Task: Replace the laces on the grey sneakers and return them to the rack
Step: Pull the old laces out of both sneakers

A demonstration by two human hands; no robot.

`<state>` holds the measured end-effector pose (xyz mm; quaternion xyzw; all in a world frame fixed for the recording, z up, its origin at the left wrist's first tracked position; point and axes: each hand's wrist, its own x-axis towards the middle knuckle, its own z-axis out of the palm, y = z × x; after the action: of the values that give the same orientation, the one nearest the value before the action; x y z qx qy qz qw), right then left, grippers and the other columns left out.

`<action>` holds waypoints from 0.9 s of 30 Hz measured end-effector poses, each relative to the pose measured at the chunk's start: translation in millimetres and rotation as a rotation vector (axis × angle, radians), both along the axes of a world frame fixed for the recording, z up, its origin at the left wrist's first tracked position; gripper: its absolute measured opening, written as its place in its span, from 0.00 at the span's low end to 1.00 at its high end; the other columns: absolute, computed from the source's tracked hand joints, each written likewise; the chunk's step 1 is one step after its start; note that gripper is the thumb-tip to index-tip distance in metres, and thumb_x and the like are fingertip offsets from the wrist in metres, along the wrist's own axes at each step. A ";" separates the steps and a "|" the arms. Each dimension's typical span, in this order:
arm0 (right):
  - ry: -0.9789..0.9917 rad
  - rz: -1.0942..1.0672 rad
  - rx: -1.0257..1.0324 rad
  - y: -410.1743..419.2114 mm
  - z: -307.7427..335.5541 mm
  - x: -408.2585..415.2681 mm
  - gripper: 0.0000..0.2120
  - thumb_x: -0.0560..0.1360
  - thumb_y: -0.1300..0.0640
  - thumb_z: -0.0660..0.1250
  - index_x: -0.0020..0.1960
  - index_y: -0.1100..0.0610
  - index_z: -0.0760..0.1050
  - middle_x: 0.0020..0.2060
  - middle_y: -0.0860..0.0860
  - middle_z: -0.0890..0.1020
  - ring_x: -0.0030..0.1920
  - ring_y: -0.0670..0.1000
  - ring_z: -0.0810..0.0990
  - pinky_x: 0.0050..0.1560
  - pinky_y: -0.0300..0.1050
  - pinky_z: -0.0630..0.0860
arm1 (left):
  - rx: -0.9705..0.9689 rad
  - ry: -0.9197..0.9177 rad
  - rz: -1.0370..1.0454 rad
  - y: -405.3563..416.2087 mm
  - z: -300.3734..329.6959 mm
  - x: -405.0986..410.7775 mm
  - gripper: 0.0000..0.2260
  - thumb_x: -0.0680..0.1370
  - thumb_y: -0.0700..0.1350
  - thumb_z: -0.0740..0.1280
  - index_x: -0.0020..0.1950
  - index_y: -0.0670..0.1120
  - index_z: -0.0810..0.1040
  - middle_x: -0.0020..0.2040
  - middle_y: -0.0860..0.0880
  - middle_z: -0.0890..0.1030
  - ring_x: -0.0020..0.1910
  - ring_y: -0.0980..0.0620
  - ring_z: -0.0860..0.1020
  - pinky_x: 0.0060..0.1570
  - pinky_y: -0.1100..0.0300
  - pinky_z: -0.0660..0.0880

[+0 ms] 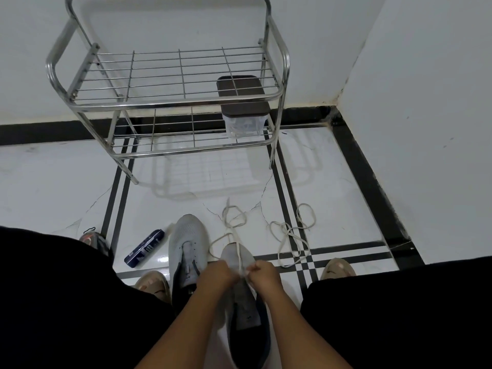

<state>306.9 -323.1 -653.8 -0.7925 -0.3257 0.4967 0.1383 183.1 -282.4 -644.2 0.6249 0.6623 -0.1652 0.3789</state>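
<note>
Step in hand looks like lacing the right sneaker [241,294] – both hands sit over its eyelet area. Left hand [217,275] has fingers curled at the sneaker's tongue; whether it pinches anything, cannot tell. Right hand [263,272] pinches the white lace [234,225], which runs from the fingers forward over the toe onto the floor. To do it well: keep the lace flat, feed the tip cleanly through each eyelet, even both ends. Other sneaker [187,251] lies just left – a second lace [291,235] loose, right. Rack [170,102] stands well ahead.
</note>
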 end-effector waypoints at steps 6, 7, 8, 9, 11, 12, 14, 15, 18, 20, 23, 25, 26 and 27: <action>-0.059 0.124 -0.044 -0.2 0.9 -9.2 0.20 0.72 0.53 0.69 0.26 0.55 0.65 0.28 0.50 0.72 0.34 0.51 0.73 0.34 0.42 0.67 | 0.115 0.005 0.005 -32.5 -14.6 3.5 0.13 0.77 0.50 0.61 0.57 0.45 0.77 0.56 0.45 0.79 0.55 0.46 0.79 0.52 0.56 0.75; -0.046 0.104 -0.048 -0.2 -0.6 -11.1 0.22 0.72 0.53 0.71 0.25 0.55 0.64 0.26 0.49 0.69 0.30 0.49 0.69 0.31 0.42 0.64 | 0.127 0.004 0.021 -32.2 -16.0 3.2 0.12 0.78 0.47 0.61 0.56 0.44 0.77 0.56 0.45 0.80 0.55 0.46 0.79 0.52 0.57 0.75; -0.031 0.082 -0.055 0.6 0.3 -12.2 0.23 0.71 0.53 0.72 0.25 0.55 0.63 0.25 0.48 0.67 0.28 0.47 0.67 0.29 0.42 0.62 | 0.126 0.006 0.043 -30.7 -16.9 2.0 0.11 0.78 0.45 0.60 0.56 0.43 0.78 0.55 0.45 0.80 0.54 0.46 0.79 0.52 0.56 0.75; -0.022 0.062 -0.063 2.2 0.6 -12.6 0.23 0.70 0.53 0.72 0.25 0.54 0.62 0.25 0.48 0.67 0.28 0.47 0.66 0.28 0.42 0.61 | 0.124 -0.003 0.077 -29.2 -16.8 0.6 0.11 0.78 0.45 0.60 0.55 0.43 0.78 0.54 0.44 0.80 0.54 0.46 0.79 0.51 0.56 0.76; -0.019 0.031 -0.065 5.3 -1.9 -15.1 0.22 0.69 0.52 0.73 0.26 0.53 0.63 0.25 0.48 0.67 0.28 0.48 0.67 0.28 0.41 0.61 | 0.089 -0.022 0.114 -26.0 -19.2 -4.0 0.12 0.78 0.48 0.61 0.52 0.42 0.80 0.51 0.44 0.82 0.51 0.45 0.80 0.50 0.55 0.76; -0.026 0.032 -0.076 6.6 -2.4 -15.8 0.22 0.69 0.52 0.73 0.27 0.53 0.63 0.26 0.48 0.68 0.30 0.49 0.69 0.29 0.41 0.61 | 0.066 -0.036 0.134 -24.6 -20.9 -6.7 0.13 0.78 0.49 0.62 0.50 0.42 0.81 0.50 0.43 0.83 0.50 0.46 0.81 0.49 0.56 0.77; -0.011 0.055 -0.095 8.8 -7.9 -17.9 0.20 0.71 0.53 0.72 0.28 0.53 0.64 0.28 0.48 0.69 0.36 0.51 0.72 0.32 0.40 0.64 | 0.022 -0.062 0.179 -22.2 -23.4 -11.5 0.12 0.77 0.47 0.63 0.49 0.41 0.82 0.49 0.43 0.83 0.49 0.46 0.81 0.49 0.56 0.77; -0.013 0.055 -0.087 10.1 -7.5 -17.7 0.16 0.73 0.54 0.70 0.29 0.53 0.68 0.30 0.49 0.73 0.39 0.52 0.73 0.34 0.40 0.67 | 0.014 -0.077 0.204 -21.3 -25.3 -13.4 0.11 0.76 0.46 0.64 0.49 0.40 0.82 0.48 0.43 0.83 0.50 0.46 0.81 0.49 0.56 0.77; -0.150 0.050 -0.095 15.2 -2.6 -10.0 0.11 0.79 0.57 0.60 0.52 0.61 0.80 0.52 0.57 0.81 0.52 0.55 0.78 0.49 0.41 0.73 | -0.012 -0.119 0.297 -20.7 -27.3 -16.8 0.10 0.75 0.44 0.65 0.48 0.39 0.81 0.47 0.42 0.84 0.49 0.44 0.81 0.47 0.56 0.77; -0.173 -0.290 0.013 23.0 8.2 8.7 0.14 0.80 0.55 0.60 0.57 0.62 0.79 0.56 0.58 0.81 0.53 0.57 0.78 0.48 0.43 0.72 | -0.035 -0.106 0.322 -20.7 -27.5 -17.3 0.10 0.75 0.45 0.66 0.46 0.39 0.82 0.47 0.42 0.84 0.49 0.44 0.82 0.46 0.57 0.77; -0.141 -0.920 0.273 47.3 35.5 53.3 0.15 0.80 0.53 0.60 0.52 0.63 0.79 0.49 0.59 0.82 0.50 0.59 0.79 0.48 0.47 0.73 | -0.049 -0.084 0.326 -19.2 -29.1 -18.4 0.10 0.75 0.45 0.66 0.48 0.40 0.82 0.48 0.43 0.84 0.50 0.45 0.81 0.46 0.58 0.76; 0.008 -1.082 0.449 62.0 48.0 71.5 0.14 0.82 0.56 0.56 0.54 0.65 0.75 0.45 0.59 0.80 0.43 0.57 0.80 0.48 0.49 0.77 | -0.054 -0.074 0.329 -18.8 -31.0 -18.3 0.10 0.74 0.44 0.66 0.48 0.39 0.82 0.49 0.42 0.84 0.50 0.45 0.81 0.46 0.59 0.76; 0.125 -1.073 0.464 66.2 52.0 71.6 0.14 0.82 0.57 0.53 0.56 0.65 0.73 0.45 0.59 0.80 0.38 0.55 0.80 0.44 0.49 0.79 | -0.055 -0.074 0.326 -19.0 -31.3 -18.4 0.10 0.75 0.44 0.67 0.48 0.39 0.82 0.49 0.42 0.84 0.51 0.45 0.81 0.46 0.58 0.76; 0.181 -0.962 0.417 67.0 51.8 66.7 0.13 0.83 0.57 0.52 0.57 0.63 0.72 0.44 0.58 0.79 0.35 0.53 0.79 0.39 0.46 0.79 | -0.059 -0.076 0.322 -19.2 -30.4 -18.2 0.10 0.75 0.44 0.67 0.48 0.39 0.82 0.49 0.42 0.83 0.51 0.45 0.81 0.46 0.58 0.76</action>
<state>373.6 -256.1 -602.0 -0.7621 -0.0041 0.3681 0.5327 164.9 -301.5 -674.5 0.5052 0.7340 -0.0977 0.4433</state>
